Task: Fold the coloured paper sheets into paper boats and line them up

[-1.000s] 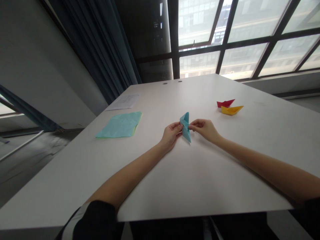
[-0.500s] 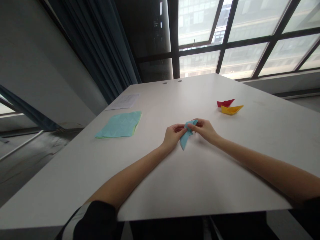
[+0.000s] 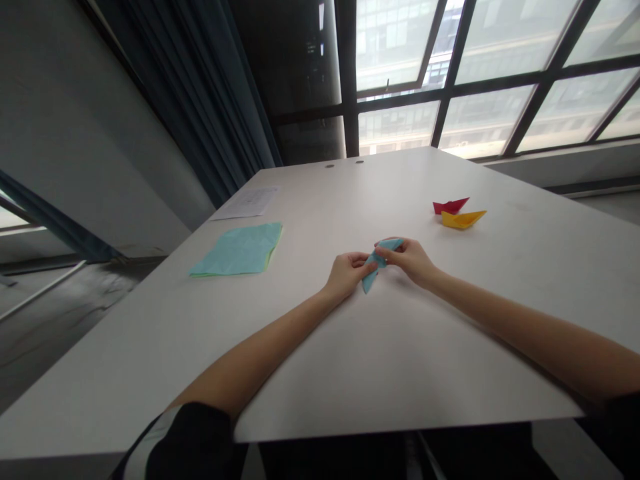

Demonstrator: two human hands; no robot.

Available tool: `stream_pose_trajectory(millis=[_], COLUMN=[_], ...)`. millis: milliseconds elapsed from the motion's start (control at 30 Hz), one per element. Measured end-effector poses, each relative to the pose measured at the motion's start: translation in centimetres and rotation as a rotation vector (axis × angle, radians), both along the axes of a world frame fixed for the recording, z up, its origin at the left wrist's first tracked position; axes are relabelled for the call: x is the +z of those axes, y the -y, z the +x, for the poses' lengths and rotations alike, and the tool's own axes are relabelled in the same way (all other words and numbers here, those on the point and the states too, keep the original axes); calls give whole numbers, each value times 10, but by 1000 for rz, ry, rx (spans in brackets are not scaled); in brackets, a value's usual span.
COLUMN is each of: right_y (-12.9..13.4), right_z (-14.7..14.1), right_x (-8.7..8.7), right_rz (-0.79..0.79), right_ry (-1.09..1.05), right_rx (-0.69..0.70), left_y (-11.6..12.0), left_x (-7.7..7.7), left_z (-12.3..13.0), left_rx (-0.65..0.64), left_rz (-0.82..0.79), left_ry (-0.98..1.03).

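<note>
A small folded piece of light blue paper (image 3: 371,278) is held between my two hands, just above the table. My left hand (image 3: 345,275) pinches it from the left, with the thumb on top. From the right, my right hand (image 3: 411,259) grips its upper part between thumb and fingers. One pointed end hangs down toward me and another points up to the right. The fingers behind the paper are partly hidden. Beyond my right hand lie a yellow folded paper boat (image 3: 463,220) and a red folded paper boat (image 3: 449,206), close together.
A stack of light blue and green paper sheets (image 3: 240,250) lies on the left of the white table (image 3: 320,360). Behind it is a printed white sheet (image 3: 246,203). A dark blue curtain (image 3: 200,93) and windows (image 3: 400,127) stand past the far edge.
The blue paper has turned slightly between my fingers. Its lower point has shortened and lifted, and its upper end reaches further right. Both hands keep their grip.
</note>
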State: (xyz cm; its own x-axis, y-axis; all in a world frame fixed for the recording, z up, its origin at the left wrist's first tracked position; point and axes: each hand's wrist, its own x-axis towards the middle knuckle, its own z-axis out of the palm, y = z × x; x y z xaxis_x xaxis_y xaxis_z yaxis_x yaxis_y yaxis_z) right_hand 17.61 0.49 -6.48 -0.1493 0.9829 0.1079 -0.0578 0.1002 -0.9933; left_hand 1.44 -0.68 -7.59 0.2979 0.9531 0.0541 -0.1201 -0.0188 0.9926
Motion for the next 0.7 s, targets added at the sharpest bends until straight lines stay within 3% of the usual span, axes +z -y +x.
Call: stream_pose_trajectory(millis=[167, 433, 700], right_y=[1, -1, -7], right_z=[-1, 1, 7], right_x=[0, -4, -7], right_rz=[38, -37, 35], right_ry=[-19, -223, -131], right_rx=[1, 93, -10], left_y=[-1, -3, -4], left_x=[1, 6, -3], left_z=[0, -2, -5], left_rx=[-41, -103, 24], left_rz=[6, 26, 115], left_ry=[10, -33, -152])
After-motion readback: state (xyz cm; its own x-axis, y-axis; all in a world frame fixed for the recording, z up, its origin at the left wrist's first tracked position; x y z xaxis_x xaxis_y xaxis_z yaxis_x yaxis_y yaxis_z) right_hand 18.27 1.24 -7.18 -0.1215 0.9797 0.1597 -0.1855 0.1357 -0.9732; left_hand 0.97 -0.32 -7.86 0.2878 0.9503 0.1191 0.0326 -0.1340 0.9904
